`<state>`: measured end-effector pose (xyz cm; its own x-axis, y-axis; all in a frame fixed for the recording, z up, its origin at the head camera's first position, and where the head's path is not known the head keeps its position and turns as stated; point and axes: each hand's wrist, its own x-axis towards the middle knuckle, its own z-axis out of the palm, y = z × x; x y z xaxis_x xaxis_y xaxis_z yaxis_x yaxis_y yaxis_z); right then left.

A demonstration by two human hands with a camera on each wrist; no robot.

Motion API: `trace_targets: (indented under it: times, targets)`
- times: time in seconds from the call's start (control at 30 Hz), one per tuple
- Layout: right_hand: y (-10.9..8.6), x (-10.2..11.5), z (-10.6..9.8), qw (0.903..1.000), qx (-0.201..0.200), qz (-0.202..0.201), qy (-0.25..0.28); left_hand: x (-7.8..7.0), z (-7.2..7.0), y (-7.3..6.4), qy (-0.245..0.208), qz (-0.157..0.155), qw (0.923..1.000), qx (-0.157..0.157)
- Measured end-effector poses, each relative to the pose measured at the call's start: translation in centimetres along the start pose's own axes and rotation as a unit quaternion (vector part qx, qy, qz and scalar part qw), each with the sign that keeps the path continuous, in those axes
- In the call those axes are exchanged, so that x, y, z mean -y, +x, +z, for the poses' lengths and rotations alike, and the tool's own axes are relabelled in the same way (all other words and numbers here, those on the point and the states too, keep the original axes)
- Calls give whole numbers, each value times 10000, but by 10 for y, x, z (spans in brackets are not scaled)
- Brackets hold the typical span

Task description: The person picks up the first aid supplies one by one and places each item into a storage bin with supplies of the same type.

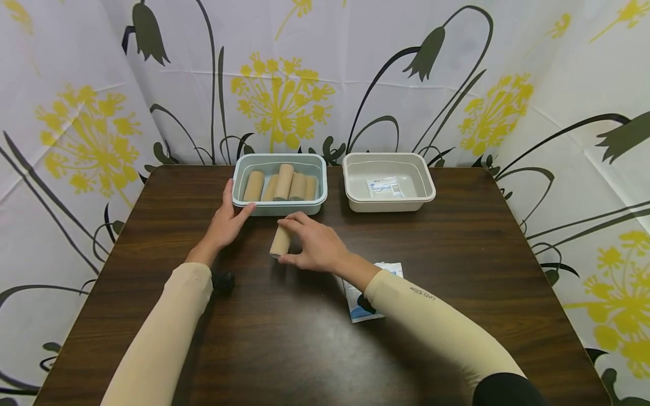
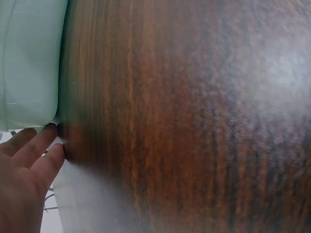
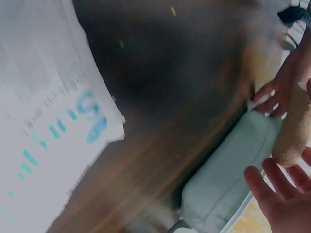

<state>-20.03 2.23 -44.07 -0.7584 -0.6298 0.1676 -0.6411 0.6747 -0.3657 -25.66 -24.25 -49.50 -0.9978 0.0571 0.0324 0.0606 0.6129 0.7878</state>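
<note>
My right hand pinches a brown cardboard tube by its two ends, thumb at the near end and fingers at the far end. The tube is tilted over the table, just in front of a pale blue plastic tub. Inside that tub lie several more cardboard tubes, side by side and partly stacked. My left hand touches the tub's left front corner, its thumb by the front rim and its extended fingers along the left side. In the left wrist view, fingertips meet the tub's lower corner.
A cream plastic tub stands right of the blue one, holding a small packet marked "Surgical". Partly under my right forearm, a white and blue packet lies on the dark wooden table. A flower-patterned cloth hangs behind.
</note>
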Motion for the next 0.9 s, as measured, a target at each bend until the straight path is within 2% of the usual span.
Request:
trace_targets:
  times: [0.13,0.23,0.33,0.47,0.63,0.73,0.9]
  targets:
    - [14,-7,-5,9991,-339,159,-209,0,0,0,-10,18,10000,12]
    - [26,-11,-8,9979,-552,322,-93,0,0,0,-20,37,10000,18]
    - [40,-13,-11,9950,-694,574,431,-1,-1,-1,-38,44,10000,13]
    - [56,-14,-12,9845,-795,1007,1192,-1,-2,-2,-50,82,10000,22]
    - [73,-14,-11,9717,-866,1465,1639,-2,-3,-3,-28,85,10000,38]
    - [81,-14,-10,9687,-903,1515,1748,-3,-4,-3,-28,47,10000,33]
    - [87,-17,-11,9754,-718,1322,1611,-3,-4,-3,-33,50,10000,31]
